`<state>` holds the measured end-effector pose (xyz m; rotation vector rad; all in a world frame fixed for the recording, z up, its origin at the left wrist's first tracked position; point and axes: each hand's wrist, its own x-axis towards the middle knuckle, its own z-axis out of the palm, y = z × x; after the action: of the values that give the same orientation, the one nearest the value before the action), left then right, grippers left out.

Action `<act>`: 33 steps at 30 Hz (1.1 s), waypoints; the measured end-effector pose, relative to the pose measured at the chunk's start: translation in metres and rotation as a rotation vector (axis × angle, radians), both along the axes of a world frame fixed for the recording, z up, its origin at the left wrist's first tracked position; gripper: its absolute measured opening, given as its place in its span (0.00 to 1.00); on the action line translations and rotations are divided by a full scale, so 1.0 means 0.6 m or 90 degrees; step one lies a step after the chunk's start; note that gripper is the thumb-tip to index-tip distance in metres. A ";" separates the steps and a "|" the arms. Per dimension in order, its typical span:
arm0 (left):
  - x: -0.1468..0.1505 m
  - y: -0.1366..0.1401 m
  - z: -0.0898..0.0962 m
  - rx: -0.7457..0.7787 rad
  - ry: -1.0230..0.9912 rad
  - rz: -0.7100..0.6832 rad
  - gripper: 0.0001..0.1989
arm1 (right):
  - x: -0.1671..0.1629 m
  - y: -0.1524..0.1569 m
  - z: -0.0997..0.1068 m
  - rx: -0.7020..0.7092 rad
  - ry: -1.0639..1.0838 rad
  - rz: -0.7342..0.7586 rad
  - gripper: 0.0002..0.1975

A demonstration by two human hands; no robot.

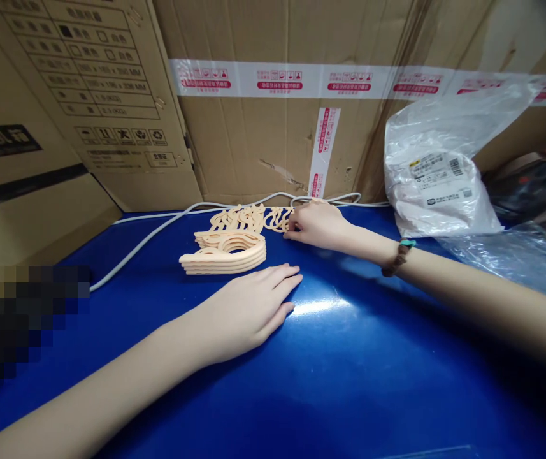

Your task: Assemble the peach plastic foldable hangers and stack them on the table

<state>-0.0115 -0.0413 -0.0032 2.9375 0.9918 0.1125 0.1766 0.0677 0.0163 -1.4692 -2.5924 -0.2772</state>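
A neat stack of beige plastic folding hangers (225, 260), with curved bodies and cut-out openings, lies on the blue table. Behind it stands a row of more beige hangers (238, 218), their curly hooks showing. My right hand (319, 224) is at the right end of that row, fingers curled down around a beige hanger (278, 220); its fingertips are partly hidden. Just in front of the stack, my left hand (253, 306) rests palm down on the tabletop, fingers stretched out and nothing in it.
A white cable (151, 239) runs along the table's back edge and curves down at left. Cardboard boxes (253, 140) wall off the back and left. To the right sit a white plastic parcel bag (439, 185) and clear plastic film (521, 255) on the blue table (349, 376).
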 end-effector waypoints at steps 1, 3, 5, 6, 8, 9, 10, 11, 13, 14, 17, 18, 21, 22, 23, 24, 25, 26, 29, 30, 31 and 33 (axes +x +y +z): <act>0.000 0.000 0.000 0.001 -0.002 0.000 0.23 | -0.004 0.003 -0.003 -0.005 0.014 -0.013 0.13; 0.000 0.000 -0.001 0.003 -0.006 0.001 0.23 | -0.007 0.009 -0.006 -0.014 0.056 -0.040 0.12; -0.001 0.000 -0.001 0.006 -0.007 0.002 0.24 | -0.007 0.017 -0.007 -0.026 0.115 -0.064 0.12; -0.001 0.000 -0.001 0.006 -0.006 0.001 0.24 | -0.006 0.021 -0.006 -0.032 0.150 -0.075 0.12; -0.002 0.000 -0.001 0.008 -0.009 -0.001 0.23 | -0.001 0.031 -0.003 -0.044 0.226 -0.089 0.14; -0.002 -0.001 -0.001 0.008 -0.010 -0.002 0.23 | 0.002 0.036 -0.001 -0.049 0.265 -0.092 0.15; -0.002 -0.001 -0.001 0.008 -0.010 -0.003 0.23 | 0.004 0.041 0.003 -0.053 0.304 -0.095 0.16; -0.002 -0.001 -0.001 0.008 -0.010 -0.002 0.23 | 0.007 0.044 0.007 -0.058 0.343 -0.097 0.16; -0.002 0.000 -0.001 0.006 -0.008 -0.002 0.23 | 0.012 0.044 0.019 -0.065 0.418 -0.098 0.18; -0.002 0.000 -0.001 0.004 -0.008 -0.003 0.23 | 0.014 0.041 0.026 -0.068 0.453 -0.094 0.18; -0.003 0.001 -0.003 0.001 -0.017 -0.007 0.23 | 0.024 0.013 0.045 -0.080 0.535 -0.061 0.18; -0.003 0.000 -0.003 -0.002 -0.025 -0.007 0.23 | 0.028 -0.001 0.050 -0.083 0.550 -0.051 0.16; 0.000 -0.004 -0.004 -0.030 -0.068 0.005 0.22 | 0.047 -0.052 0.051 -0.120 0.587 0.030 0.12; 0.002 -0.006 -0.003 -0.045 -0.093 0.011 0.21 | 0.053 -0.071 0.047 -0.131 0.583 0.051 0.13; 0.005 -0.008 -0.002 -0.062 -0.126 0.019 0.20 | 0.059 -0.090 0.042 -0.141 0.563 0.068 0.13; 0.008 -0.011 0.000 -0.083 -0.164 0.029 0.18 | 0.063 -0.109 0.035 -0.143 0.534 0.080 0.13; 0.012 -0.013 0.002 -0.105 -0.205 0.041 0.17 | 0.065 -0.126 0.027 -0.137 0.508 0.085 0.13; 0.015 -0.016 0.005 -0.129 -0.245 0.057 0.16 | 0.066 -0.142 0.019 -0.139 0.485 0.094 0.12; 0.024 -0.022 0.014 -0.209 -0.344 0.136 0.18 | 0.062 -0.177 -0.001 -0.124 0.359 0.118 0.09; 0.025 -0.023 0.016 -0.232 -0.365 0.164 0.19 | 0.059 -0.184 -0.005 -0.095 0.324 0.140 0.08; 0.027 -0.025 0.018 -0.255 -0.382 0.189 0.20 | 0.056 -0.190 -0.008 -0.068 0.293 0.166 0.08; 0.029 -0.026 0.019 -0.299 -0.402 0.216 0.20 | 0.051 -0.198 -0.010 -0.019 0.244 0.223 0.09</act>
<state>0.0057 -0.0568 0.0082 2.0780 1.1767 0.6636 0.2074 -0.0511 0.0102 -0.9335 -2.4770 0.0803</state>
